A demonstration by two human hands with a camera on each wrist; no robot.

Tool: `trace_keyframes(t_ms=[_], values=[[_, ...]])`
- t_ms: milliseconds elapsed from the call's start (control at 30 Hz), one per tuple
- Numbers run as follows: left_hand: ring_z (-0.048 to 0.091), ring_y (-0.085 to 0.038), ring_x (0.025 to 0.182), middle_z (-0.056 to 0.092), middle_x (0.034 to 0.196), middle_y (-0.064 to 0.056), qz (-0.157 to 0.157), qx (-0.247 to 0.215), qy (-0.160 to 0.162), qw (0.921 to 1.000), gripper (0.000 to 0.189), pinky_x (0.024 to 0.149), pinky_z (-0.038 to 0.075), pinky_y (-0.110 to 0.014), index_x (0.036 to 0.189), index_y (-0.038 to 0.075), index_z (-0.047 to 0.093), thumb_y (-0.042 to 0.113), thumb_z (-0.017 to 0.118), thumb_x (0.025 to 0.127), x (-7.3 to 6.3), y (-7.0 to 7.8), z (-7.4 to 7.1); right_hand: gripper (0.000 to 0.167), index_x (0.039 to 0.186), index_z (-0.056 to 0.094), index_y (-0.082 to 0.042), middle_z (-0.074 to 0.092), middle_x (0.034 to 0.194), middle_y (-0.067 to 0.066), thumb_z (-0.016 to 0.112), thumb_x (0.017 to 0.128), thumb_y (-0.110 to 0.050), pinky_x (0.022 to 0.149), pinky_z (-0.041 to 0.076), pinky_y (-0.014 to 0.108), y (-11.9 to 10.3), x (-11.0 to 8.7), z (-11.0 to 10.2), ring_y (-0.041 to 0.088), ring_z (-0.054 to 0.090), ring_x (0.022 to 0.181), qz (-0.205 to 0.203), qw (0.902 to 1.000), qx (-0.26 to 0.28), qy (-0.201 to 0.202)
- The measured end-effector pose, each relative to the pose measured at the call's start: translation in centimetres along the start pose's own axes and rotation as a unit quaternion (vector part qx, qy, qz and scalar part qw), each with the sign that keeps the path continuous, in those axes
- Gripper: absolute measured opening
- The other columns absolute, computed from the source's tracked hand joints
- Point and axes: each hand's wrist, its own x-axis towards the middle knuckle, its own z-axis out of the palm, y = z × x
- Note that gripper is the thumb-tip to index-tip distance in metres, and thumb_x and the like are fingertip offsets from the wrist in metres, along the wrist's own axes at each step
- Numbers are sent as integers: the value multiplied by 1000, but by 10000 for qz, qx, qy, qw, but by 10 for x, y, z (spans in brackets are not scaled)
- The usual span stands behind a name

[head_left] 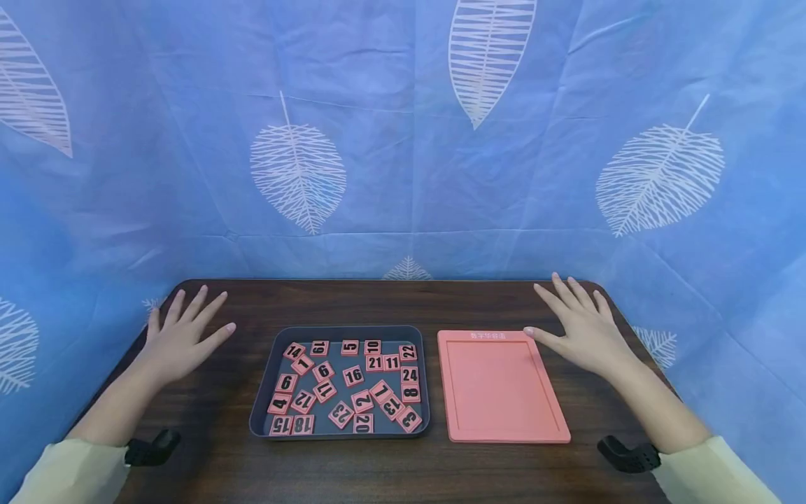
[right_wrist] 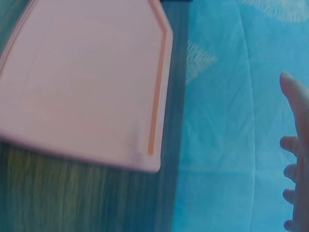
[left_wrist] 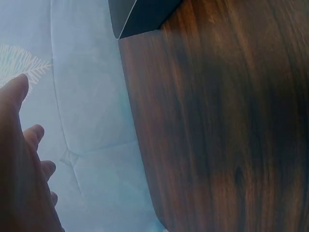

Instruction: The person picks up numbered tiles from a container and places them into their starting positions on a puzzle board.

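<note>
Your spread left hand [head_left: 179, 343] had numbered tiles [head_left: 353, 376] toward 3 o'clock; your spread right hand [head_left: 582, 336], the pink puzzle tray [head_left: 504, 392] toward 8.

tiles [head_left: 353, 376]: pink, black numerals | tray [head_left: 262, 385]: dark grey | board [head_left: 504, 385]: pink | cloth [head_left: 409, 105]: blue, white leaf print

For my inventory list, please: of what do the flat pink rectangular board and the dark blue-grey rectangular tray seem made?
Pink rectangular board: probably matte plastic; its colour is even and its border looks moulded. Dark blue-grey rectangular tray: perhaps smooth plastic, from its rounded corners; coated metal is also possible.
</note>
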Motion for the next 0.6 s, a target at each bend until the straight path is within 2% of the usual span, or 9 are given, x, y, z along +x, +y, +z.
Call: trace_keyframes(t_ms=[367,600], values=[[-13,-45,140,7,156,-25,49,-250,254,9994,77,98,-21,-67,156,16,13,58,39,97,-8,4,9,86,154,26,-16,9,159,14,57,87,-61,108,-4,62,-40,6,4,36,6,144,-221,9992,306,95],[-9,-44,141,10,156,-24,250,-651,491,9964,73,99,-20,-66,155,16,15,52,43,98,-12,9,18,85,153,27,-17,12,159,12,56,87,-62,109,-2,60,-63,12,14,34,7,144,-468,9971,535,263]])
